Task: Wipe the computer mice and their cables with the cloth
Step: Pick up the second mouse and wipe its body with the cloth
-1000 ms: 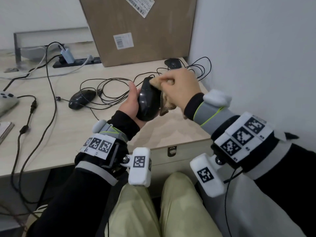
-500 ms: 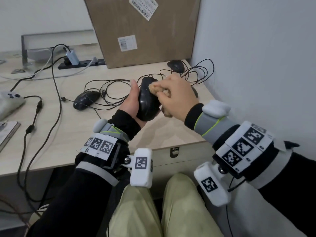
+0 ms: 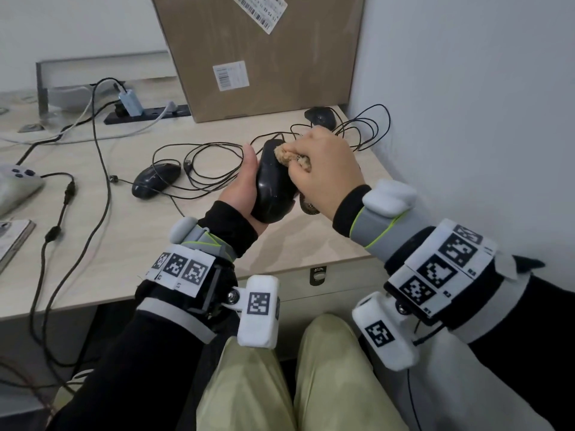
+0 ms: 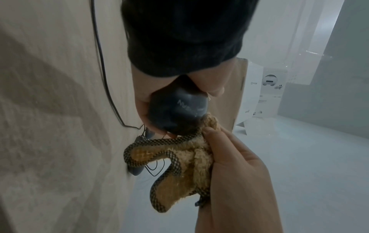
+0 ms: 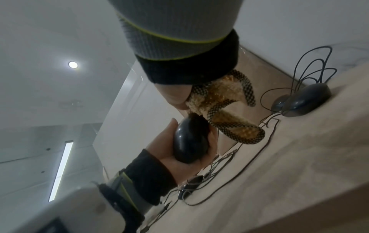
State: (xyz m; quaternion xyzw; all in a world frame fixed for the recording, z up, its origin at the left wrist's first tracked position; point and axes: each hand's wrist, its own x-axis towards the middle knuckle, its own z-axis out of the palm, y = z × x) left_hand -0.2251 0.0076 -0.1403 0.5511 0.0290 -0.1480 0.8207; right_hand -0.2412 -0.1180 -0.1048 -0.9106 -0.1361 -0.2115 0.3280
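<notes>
My left hand [image 3: 241, 185] grips a glossy black mouse [image 3: 272, 185] upright above the desk; the mouse [image 4: 177, 112] shows in the left wrist view and the mouse [image 5: 189, 140] again in the right wrist view. My right hand [image 3: 323, 169] holds a bunched tan cloth [image 3: 291, 155] with a dark checked border against the mouse's upper end. The cloth [image 4: 179, 159] hangs loose below my fingers. A second black mouse [image 3: 155, 180] lies on the desk to the left, a third mouse [image 3: 320, 117] at the back right. Tangled black cables [image 3: 205, 169] run between them.
A large cardboard box [image 3: 261, 54] stands at the back against the white wall [image 3: 466, 104] on the right. A black power strip [image 3: 146, 113] with a plugged adapter lies at the back left. A grey controller [image 3: 15, 185] and its cable sit at the left. The desk's front edge [image 3: 186, 290] is near my wrists.
My right hand has slid the cloth a little along the upper part of the held mouse. The left hand keeps its grip; the view has shifted slightly.
</notes>
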